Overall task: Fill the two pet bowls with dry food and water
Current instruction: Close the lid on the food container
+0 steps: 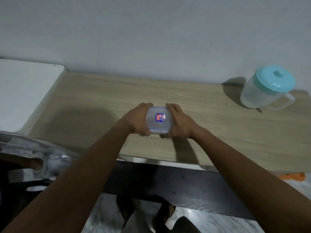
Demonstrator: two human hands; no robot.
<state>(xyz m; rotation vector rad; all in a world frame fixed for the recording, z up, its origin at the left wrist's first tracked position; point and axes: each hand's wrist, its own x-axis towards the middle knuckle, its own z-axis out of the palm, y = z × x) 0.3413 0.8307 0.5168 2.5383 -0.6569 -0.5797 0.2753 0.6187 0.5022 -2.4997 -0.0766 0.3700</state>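
Note:
A small clear plastic container (159, 120) with a blue-edged lid and a red and blue label sits at the middle of the wooden table (218, 132). My left hand (138, 121) grips its left side and my right hand (179, 122) grips its right side. What is inside the container cannot be made out. A translucent water jug (262, 91) with a teal lid stands at the table's far right, near the wall. No pet bowls are in view.
A white board (25, 91) lies at the table's left end. A grey wall runs behind the table. Below the front edge are a dark shelf (185, 187), my feet on a pale floor, and an orange item (292, 176) at right.

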